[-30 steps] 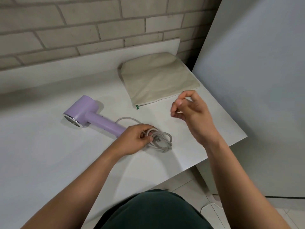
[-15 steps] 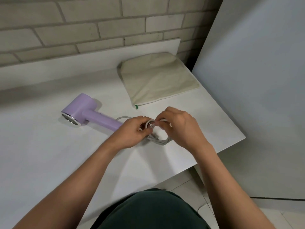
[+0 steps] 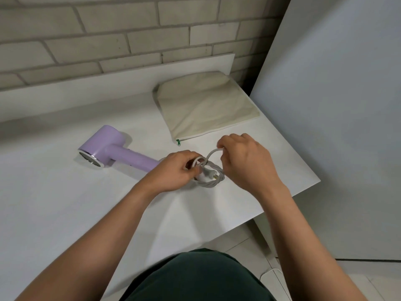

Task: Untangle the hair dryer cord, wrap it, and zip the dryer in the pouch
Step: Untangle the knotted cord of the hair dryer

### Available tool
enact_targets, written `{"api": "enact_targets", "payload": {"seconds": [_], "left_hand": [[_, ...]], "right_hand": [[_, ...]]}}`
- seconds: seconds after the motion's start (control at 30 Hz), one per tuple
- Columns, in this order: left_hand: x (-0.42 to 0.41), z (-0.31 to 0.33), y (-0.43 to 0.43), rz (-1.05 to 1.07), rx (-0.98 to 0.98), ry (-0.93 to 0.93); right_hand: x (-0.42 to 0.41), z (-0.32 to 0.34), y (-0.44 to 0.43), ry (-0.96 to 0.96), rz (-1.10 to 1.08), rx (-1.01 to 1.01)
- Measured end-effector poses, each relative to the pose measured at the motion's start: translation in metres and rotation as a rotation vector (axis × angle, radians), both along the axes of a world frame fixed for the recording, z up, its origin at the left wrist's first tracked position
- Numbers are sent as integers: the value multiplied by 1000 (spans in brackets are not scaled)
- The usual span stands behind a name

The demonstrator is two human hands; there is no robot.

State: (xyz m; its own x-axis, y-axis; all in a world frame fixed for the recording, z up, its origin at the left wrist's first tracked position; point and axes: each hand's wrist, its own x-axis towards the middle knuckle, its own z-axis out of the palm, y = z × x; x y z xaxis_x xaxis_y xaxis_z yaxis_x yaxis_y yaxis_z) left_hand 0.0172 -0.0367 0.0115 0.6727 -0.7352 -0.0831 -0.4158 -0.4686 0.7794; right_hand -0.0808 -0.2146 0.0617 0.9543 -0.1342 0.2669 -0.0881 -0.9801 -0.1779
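Both hands are clamped on the cord (image 3: 213, 182), which is bunched on the bench (image 3: 65, 213) between them. The coil is pinned down by the left hand (image 3: 173, 170), and one loop is pinched and raised by the right hand (image 3: 245, 161). The plug (image 3: 207, 173) is seen inside the coil, prongs pointing right. The hair dryer (image 3: 112, 148) is laid to the left, its handle running toward the nearer left hand. The pouch (image 3: 206, 105) is set flat just behind the hands. Untangling is judged unfinished, and the raised loop would likely have to be drawn clear rightward.
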Motion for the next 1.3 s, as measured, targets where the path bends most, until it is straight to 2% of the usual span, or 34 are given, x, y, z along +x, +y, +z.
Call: {"api": "enact_targets", "payload": {"seconds": [0.1, 0.17, 0.27, 0.4, 0.5, 0.57, 0.63, 0.7, 0.83, 0.9, 1.0, 1.13, 1.23, 1.3], "left_hand": [[-3, -1, -2, 11, 27, 8], [-4, -2, -2, -1, 39, -6], [-6, -9, -1, -15, 53, -54], [-6, -20, 4, 36, 24, -19], [-5, -19, 6, 62, -14, 10], [-5, -16, 7, 64, -31, 12], [-5, -14, 8, 59, -46, 31], [-6, -14, 9, 48, -51, 62], [-11, -17, 11, 27, -10, 51], [-13, -18, 11, 30, -1, 38], [-13, -14, 10, 39, 14, 17], [-13, -9, 12, 43, -5, 5], [-15, -11, 15, 0, 10, -7], [-16, -14, 18, -61, 62, -55]], "right_hand": [[0, -9, 10, 89, 151, -67], [-1, -12, 15, 161, 143, -110], [-5, -6, 11, 79, 76, -120], [-12, 4, 11, -190, 43, 190], [-12, 3, 13, -356, -85, 603], [-12, 2, 10, -416, -209, 818], [-13, -4, 2, -391, -301, 882], [-15, -14, -8, -317, -337, 767], [-17, -33, -17, -266, -283, 88], [-15, -29, -8, -252, -191, -51], [-10, -31, 7, -165, 115, -111], [-7, -38, 9, 6, 207, -130], [-10, -35, -2, 48, 261, 76], [-14, -21, -9, -24, 263, 291]]}}
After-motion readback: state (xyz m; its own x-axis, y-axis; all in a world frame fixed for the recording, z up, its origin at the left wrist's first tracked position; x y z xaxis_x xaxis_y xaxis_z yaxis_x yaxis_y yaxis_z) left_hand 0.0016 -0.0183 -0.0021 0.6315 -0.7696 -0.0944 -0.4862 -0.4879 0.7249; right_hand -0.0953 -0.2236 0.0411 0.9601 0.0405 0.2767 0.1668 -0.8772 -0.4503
